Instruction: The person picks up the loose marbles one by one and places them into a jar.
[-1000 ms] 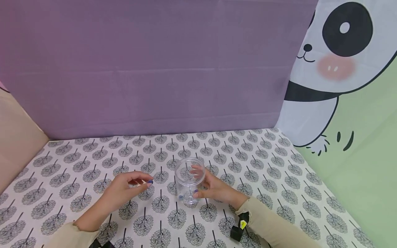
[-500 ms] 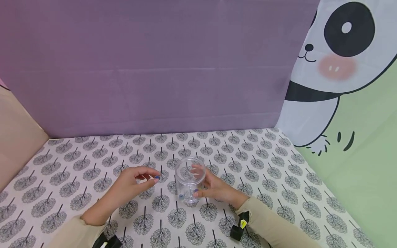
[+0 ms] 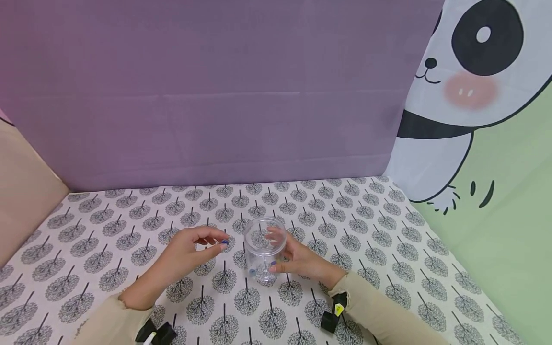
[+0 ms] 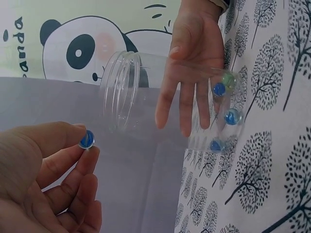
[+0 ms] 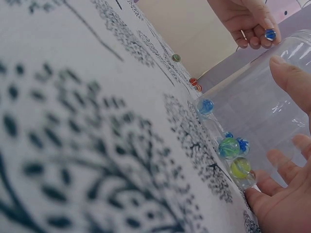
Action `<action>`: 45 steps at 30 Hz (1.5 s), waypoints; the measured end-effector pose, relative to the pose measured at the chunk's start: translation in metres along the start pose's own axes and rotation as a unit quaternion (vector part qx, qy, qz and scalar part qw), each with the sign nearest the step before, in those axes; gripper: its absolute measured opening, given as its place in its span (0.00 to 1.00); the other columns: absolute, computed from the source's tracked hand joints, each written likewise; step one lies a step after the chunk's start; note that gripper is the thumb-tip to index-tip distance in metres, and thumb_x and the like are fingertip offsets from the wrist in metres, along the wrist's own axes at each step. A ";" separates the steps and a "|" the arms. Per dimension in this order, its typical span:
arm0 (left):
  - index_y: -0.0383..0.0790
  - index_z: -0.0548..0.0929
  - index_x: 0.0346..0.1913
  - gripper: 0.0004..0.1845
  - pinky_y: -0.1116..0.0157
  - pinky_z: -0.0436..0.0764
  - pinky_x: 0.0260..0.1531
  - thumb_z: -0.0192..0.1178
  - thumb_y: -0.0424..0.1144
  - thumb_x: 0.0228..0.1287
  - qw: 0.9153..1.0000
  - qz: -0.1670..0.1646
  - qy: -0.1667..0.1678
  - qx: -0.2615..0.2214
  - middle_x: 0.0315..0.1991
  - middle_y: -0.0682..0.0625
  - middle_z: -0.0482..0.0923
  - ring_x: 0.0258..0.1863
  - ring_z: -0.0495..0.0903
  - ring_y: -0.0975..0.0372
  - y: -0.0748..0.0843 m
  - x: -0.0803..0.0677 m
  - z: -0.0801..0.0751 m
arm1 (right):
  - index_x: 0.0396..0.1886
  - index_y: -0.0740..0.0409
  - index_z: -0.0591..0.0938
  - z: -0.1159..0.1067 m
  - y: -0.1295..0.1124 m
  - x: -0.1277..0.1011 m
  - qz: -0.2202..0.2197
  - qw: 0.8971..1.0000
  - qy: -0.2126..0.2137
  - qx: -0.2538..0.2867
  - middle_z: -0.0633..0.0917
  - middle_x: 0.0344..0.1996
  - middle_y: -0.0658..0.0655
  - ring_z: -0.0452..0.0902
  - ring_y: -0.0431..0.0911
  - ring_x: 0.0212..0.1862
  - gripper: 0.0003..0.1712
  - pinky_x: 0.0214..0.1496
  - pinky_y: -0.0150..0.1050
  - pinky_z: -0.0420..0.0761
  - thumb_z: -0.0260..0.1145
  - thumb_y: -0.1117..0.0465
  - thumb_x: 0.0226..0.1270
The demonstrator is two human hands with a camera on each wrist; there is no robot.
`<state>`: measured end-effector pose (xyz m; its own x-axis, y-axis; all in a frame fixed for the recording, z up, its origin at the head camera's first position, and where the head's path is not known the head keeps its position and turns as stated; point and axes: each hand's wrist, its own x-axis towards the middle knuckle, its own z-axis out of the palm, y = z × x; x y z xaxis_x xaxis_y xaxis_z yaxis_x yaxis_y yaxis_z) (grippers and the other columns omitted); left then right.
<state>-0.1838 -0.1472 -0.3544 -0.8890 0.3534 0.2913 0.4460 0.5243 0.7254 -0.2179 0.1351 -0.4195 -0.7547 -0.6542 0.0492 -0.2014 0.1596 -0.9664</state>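
Note:
A clear plastic jar (image 3: pixel 264 242) stands on the tree-print tablecloth (image 3: pixel 366 225) with its mouth open. My right hand (image 3: pixel 274 250) grips its right side, thumb in front and fingers behind. Several glass marbles (image 4: pixel 232 116) lie at its bottom, blue ones, a green one (image 5: pixel 228 147) and a yellow one (image 5: pixel 240 167). My left hand (image 3: pixel 221 243) hovers just left of the jar's rim and pinches a blue marble (image 4: pixel 87 140) between thumb and fingertips. The right wrist view shows that marble (image 5: pixel 270 34) above and beside the jar wall (image 5: pixel 272 97).
A purple backdrop (image 3: pixel 207 96) closes off the back, a panda-print cloth (image 3: pixel 474 96) the right and a beige panel (image 3: pixel 21 191) the left. Loose marbles (image 5: pixel 194 81) lie on the cloth farther off in the right wrist view. Black wrist cameras (image 3: pixel 332 318) sit on both sleeves.
My left hand has moved right towards the jar's rim with the blue marble still pinched. The jar and my right hand have stayed put.

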 end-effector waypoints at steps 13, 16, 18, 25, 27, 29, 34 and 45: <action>0.47 0.85 0.43 0.09 0.64 0.77 0.43 0.65 0.40 0.60 1.000 0.009 0.005 -0.020 0.41 0.57 0.84 0.39 0.77 0.65 0.007 0.008 0.004 | 0.74 0.51 0.49 0.000 0.000 0.000 0.001 1.000 0.004 -0.001 0.59 0.70 0.61 0.55 0.55 0.71 0.52 0.70 0.46 0.57 0.70 0.64 0.55; 0.45 0.85 0.44 0.10 0.63 0.77 0.44 0.65 0.40 0.59 1.000 0.008 0.003 -0.023 0.41 0.56 0.84 0.39 0.77 0.64 0.009 0.011 0.004 | 0.74 0.50 0.49 0.000 0.000 0.000 0.001 1.000 0.005 -0.004 0.59 0.70 0.60 0.55 0.54 0.71 0.52 0.70 0.45 0.57 0.70 0.64 0.55; 0.44 0.85 0.44 0.10 0.61 0.77 0.44 0.65 0.39 0.59 1.000 0.008 0.001 -0.028 0.42 0.55 0.84 0.39 0.77 0.64 0.010 0.012 0.005 | 0.74 0.50 0.49 0.000 0.000 0.000 0.002 1.000 0.005 -0.007 0.59 0.70 0.59 0.55 0.54 0.71 0.52 0.70 0.45 0.57 0.70 0.63 0.55; 0.40 0.85 0.44 0.10 0.58 0.78 0.44 0.65 0.35 0.59 0.999 0.017 -0.005 -0.051 0.43 0.51 0.83 0.39 0.78 0.63 0.012 0.018 0.008 | 0.74 0.50 0.49 0.000 0.000 0.000 0.005 1.000 0.003 -0.009 0.58 0.71 0.59 0.55 0.53 0.71 0.53 0.70 0.46 0.57 0.71 0.62 0.55; 0.40 0.85 0.44 0.10 0.59 0.78 0.44 0.65 0.35 0.58 0.998 0.020 -0.003 -0.052 0.43 0.51 0.84 0.38 0.79 0.63 0.012 0.020 0.009 | 0.74 0.50 0.49 0.000 0.000 0.000 0.005 1.000 0.004 -0.007 0.57 0.71 0.59 0.54 0.53 0.71 0.53 0.70 0.46 0.57 0.71 0.62 0.55; 0.40 0.85 0.44 0.10 0.60 0.78 0.44 0.65 0.34 0.58 0.998 0.021 -0.004 -0.054 0.43 0.51 0.84 0.38 0.79 0.63 0.013 0.021 0.010 | 0.74 0.49 0.49 0.000 0.000 0.000 0.009 1.000 0.005 -0.006 0.57 0.71 0.59 0.53 0.52 0.71 0.53 0.70 0.46 0.56 0.71 0.63 0.54; 0.40 0.85 0.44 0.10 0.62 0.78 0.44 0.65 0.34 0.58 0.998 0.031 -0.006 -0.057 0.43 0.51 0.84 0.38 0.79 0.64 0.013 0.024 0.011 | 0.74 0.49 0.49 0.000 0.001 0.000 0.014 1.000 0.006 -0.002 0.57 0.72 0.59 0.52 0.52 0.72 0.53 0.71 0.47 0.55 0.71 0.64 0.54; 0.42 0.85 0.44 0.10 0.59 0.77 0.44 0.64 0.37 0.60 0.997 0.027 -0.017 -0.065 0.43 0.52 0.83 0.39 0.77 0.62 0.016 0.029 0.016 | 0.74 0.49 0.49 -0.001 0.003 0.000 0.003 1.000 0.002 -0.002 0.57 0.71 0.60 0.53 0.53 0.72 0.52 0.71 0.49 0.54 0.71 0.62 0.56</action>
<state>-0.2008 -0.1159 -0.3447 -0.8593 0.4051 0.3123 0.4739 0.4006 0.7842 -0.2189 0.1363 -0.4218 -0.7582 -0.6506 0.0437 -0.1994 0.1675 -0.9655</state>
